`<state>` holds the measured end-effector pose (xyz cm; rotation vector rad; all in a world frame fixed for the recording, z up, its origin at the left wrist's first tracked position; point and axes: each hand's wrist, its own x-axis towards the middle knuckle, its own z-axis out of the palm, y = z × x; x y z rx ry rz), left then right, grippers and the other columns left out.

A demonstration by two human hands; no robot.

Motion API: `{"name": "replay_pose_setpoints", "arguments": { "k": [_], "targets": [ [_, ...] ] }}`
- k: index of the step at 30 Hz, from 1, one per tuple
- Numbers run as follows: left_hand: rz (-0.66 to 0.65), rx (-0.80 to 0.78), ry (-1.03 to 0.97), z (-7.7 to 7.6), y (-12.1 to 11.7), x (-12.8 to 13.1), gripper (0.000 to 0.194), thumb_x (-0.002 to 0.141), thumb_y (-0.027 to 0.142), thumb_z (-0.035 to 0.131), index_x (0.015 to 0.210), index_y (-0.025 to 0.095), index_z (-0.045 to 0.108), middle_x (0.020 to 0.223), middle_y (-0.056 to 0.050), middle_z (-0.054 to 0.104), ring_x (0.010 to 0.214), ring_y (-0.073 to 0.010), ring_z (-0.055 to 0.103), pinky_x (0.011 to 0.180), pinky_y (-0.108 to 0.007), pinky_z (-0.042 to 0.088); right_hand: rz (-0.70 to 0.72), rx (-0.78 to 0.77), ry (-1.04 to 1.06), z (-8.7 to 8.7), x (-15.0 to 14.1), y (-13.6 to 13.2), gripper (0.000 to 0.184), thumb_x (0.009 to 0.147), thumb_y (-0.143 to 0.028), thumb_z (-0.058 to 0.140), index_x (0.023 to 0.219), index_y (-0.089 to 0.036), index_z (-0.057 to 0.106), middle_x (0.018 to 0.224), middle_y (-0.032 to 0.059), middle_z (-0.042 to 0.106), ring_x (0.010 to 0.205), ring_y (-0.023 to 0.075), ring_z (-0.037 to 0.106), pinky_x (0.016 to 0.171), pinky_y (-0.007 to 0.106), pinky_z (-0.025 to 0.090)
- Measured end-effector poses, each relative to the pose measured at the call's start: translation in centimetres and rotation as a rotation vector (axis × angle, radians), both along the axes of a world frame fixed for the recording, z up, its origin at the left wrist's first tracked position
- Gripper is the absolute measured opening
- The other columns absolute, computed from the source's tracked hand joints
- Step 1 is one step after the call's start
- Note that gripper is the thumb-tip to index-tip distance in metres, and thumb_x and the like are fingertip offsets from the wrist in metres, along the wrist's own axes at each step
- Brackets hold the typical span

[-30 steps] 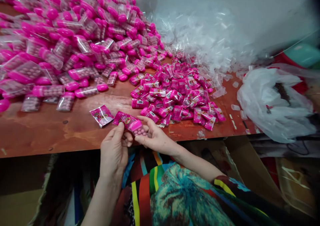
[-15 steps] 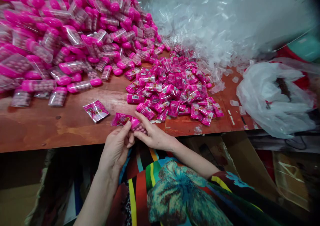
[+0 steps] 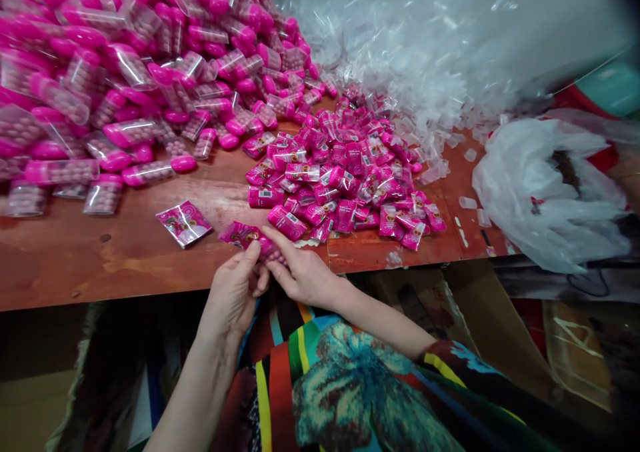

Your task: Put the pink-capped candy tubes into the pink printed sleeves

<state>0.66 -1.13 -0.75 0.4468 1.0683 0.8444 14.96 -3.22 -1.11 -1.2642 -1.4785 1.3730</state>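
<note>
Near the table's front edge my left hand [image 3: 236,292] pinches a pink printed sleeve [image 3: 241,233] between thumb and fingers. My right hand [image 3: 306,277] is closed on a small clear candy container [image 3: 277,259] with pink balls inside, its index finger stretched along the top. The sleeve lies around part of the container, and the balls show at the right end. How far it reaches is partly hidden by my fingers. Left of my hands, flat pink printed sleeves [image 3: 184,223] lie on the wooden table [image 3: 135,259]. Beyond my right hand is a pile of sleeved candy containers [image 3: 345,179].
A large heap of pink-capped candy containers [image 3: 133,65] fills the back left. Clear plastic pieces [image 3: 400,59] are piled at the back against the wall. A white plastic bag [image 3: 545,192] sits at the right end. Cardboard boxes [image 3: 480,305] stand below the table edge.
The sleeve has gone further over the candy container, whose pink cap showed earlier and is now covered. My left thumb has shifted right along the sleeve. The view has turned slightly.
</note>
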Motion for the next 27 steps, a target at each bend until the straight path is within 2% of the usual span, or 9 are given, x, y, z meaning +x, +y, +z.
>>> {"name": "replay_pose_setpoints", "arguments": {
  "k": [2, 4, 6, 7, 10, 12, 19, 23, 27],
  "targets": [
    [0.012, -0.002, 0.005, -0.1, -0.2, 0.1, 0.037, 0.072, 0.045, 0.079, 0.067, 0.013, 0.062, 0.045, 0.003, 0.053, 0.038, -0.0056, 0.041, 0.038, -0.016, 0.026, 0.032, -0.105, 0.142, 0.1, -0.2, 0.2, 0.055, 0.096, -0.030, 0.051, 0.148, -0.029, 0.032, 0.086, 0.0021, 0.061, 0.067, 0.0129, 0.056, 0.060, 0.024, 0.049],
    [0.013, -0.017, 0.012, 0.0, -0.3, 0.2, 0.038, 0.071, 0.048, 0.078, 0.070, 0.012, 0.064, 0.049, 0.000, 0.058, 0.038, -0.0061, 0.044, 0.037, -0.016, 0.025, 0.098, -0.295, 0.357, 0.0, -0.4, 0.5, 0.053, 0.099, -0.037, 0.045, 0.148, -0.028, 0.027, 0.069, -0.0041, 0.054, 0.044, 0.0071, 0.038, 0.041, 0.017, 0.034],
    [0.009, -0.038, -0.014, 0.1, -0.5, 0.2, 0.039, 0.071, 0.049, 0.077, 0.076, 0.012, 0.068, 0.051, -0.001, 0.060, 0.040, -0.0073, 0.047, 0.036, -0.016, 0.028, 0.140, -0.422, 0.472, -0.3, -0.7, 0.7, 0.051, 0.100, -0.041, 0.043, 0.147, -0.027, 0.027, 0.061, -0.0083, 0.049, 0.036, 0.0045, 0.022, 0.035, 0.015, 0.020],
    [0.007, -0.043, -0.039, 0.2, -0.5, 0.2, 0.039, 0.071, 0.049, 0.076, 0.079, 0.012, 0.069, 0.052, -0.001, 0.061, 0.041, -0.0080, 0.049, 0.037, -0.017, 0.030, 0.133, -0.430, 0.487, -0.4, -0.8, 0.7, 0.051, 0.100, -0.040, 0.044, 0.146, -0.026, 0.028, 0.059, -0.0092, 0.048, 0.035, 0.0044, 0.022, 0.035, 0.015, 0.019],
    [-0.016, -0.038, -0.094, 0.5, -0.4, -0.1, 0.035, 0.073, 0.046, 0.076, 0.078, 0.013, 0.068, 0.055, -0.001, 0.062, 0.047, -0.0106, 0.054, 0.041, -0.018, 0.037, 0.064, -0.298, 0.444, -0.7, -1.1, 0.6, 0.048, 0.097, -0.034, 0.050, 0.141, -0.023, 0.034, 0.060, -0.0084, 0.048, 0.045, 0.0072, 0.041, 0.041, 0.016, 0.030],
    [0.005, -0.004, -0.075, 0.6, -0.3, -0.4, 0.033, 0.075, 0.045, 0.074, 0.078, 0.013, 0.066, 0.055, -0.001, 0.061, 0.045, -0.0102, 0.052, 0.038, -0.018, 0.034, 0.049, -0.202, 0.386, -0.7, -1.1, 0.4, 0.044, 0.096, -0.029, 0.052, 0.137, -0.021, 0.037, 0.065, -0.0069, 0.049, 0.054, 0.0084, 0.047, 0.049, 0.018, 0.037],
    [0.320, 0.122, 0.169, 0.2, 0.1, -0.4, 0.030, 0.077, 0.035, 0.075, 0.064, 0.015, 0.056, 0.043, 0.005, 0.050, 0.036, -0.0053, 0.040, 0.037, -0.018, 0.022, 0.064, -0.171, 0.310, -0.5, 0.3, -0.3, 0.041, 0.096, -0.027, 0.052, 0.134, -0.021, 0.039, 0.070, -0.0065, 0.046, 0.057, 0.0082, 0.044, 0.054, 0.021, 0.037],
    [0.350, 0.058, 0.115, 0.0, -0.1, 0.1, 0.034, 0.073, 0.039, 0.078, 0.063, 0.017, 0.055, 0.041, 0.006, 0.050, 0.036, -0.0058, 0.040, 0.038, -0.019, 0.022, 0.049, -0.185, 0.349, -0.8, 0.3, -0.7, 0.042, 0.095, -0.031, 0.054, 0.134, -0.021, 0.040, 0.070, -0.0058, 0.049, 0.058, 0.0085, 0.046, 0.056, 0.022, 0.039],
    [0.294, 0.023, 0.048, -0.3, -0.3, 0.3, 0.033, 0.077, 0.043, 0.075, 0.068, 0.018, 0.055, 0.041, 0.006, 0.049, 0.035, -0.0065, 0.037, 0.038, -0.020, 0.021, 0.026, -0.173, 0.414, -1.7, 0.2, -0.8, 0.044, 0.096, -0.030, 0.054, 0.136, -0.021, 0.038, 0.074, -0.0044, 0.050, 0.059, 0.0084, 0.047, 0.056, 0.022, 0.040]
  ]
}}
